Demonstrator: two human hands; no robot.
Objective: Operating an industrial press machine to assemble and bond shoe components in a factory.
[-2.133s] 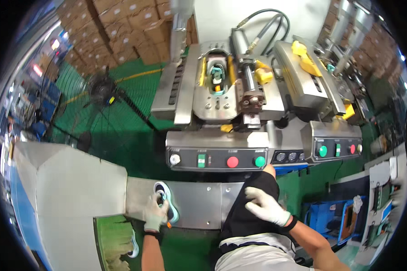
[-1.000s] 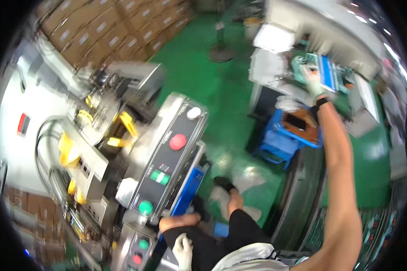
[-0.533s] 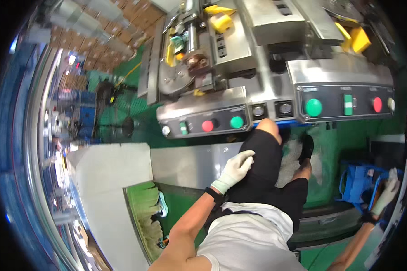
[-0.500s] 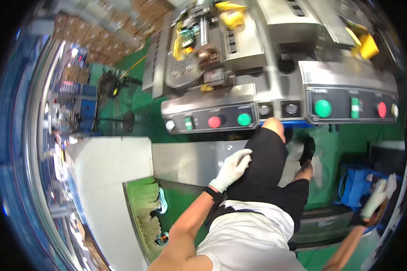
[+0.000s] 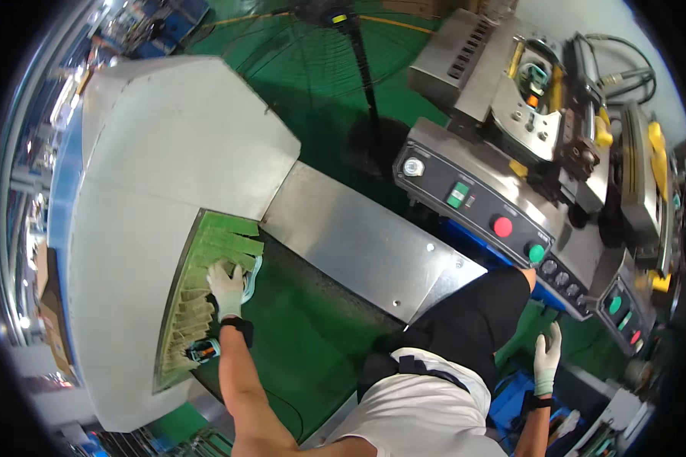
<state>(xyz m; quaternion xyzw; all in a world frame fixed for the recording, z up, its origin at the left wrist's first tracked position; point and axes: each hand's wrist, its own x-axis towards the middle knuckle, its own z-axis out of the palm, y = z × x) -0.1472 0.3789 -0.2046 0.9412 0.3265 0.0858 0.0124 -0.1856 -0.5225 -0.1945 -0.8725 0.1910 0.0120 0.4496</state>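
My left hand [image 5: 225, 286], in a white glove, reaches to the green fringe curtain [image 5: 206, 266] at the mouth of a white tunnel housing [image 5: 168, 152]. Its fingers grip a flat pale piece with a teal edge [image 5: 253, 271] lying against the strips. A small blue and orange item [image 5: 204, 350] sits lower among the strips, near my wrist. My right hand [image 5: 546, 364], also gloved, hangs beside my thigh with its fingers apart and nothing in it.
A steel plate [image 5: 366, 244] slopes from the tunnel toward my lap. A grey control panel [image 5: 480, 206] with a red button [image 5: 502, 226] and a green button [image 5: 536, 252] fronts a machine at right. A fan [image 5: 335, 46] stands behind. A blue crate [image 5: 511, 400] is by my right leg.
My head has turned left toward the tunnel. My left hand went from over the steel plate to the green curtain. My right hand came in from the blue crate to my thigh.
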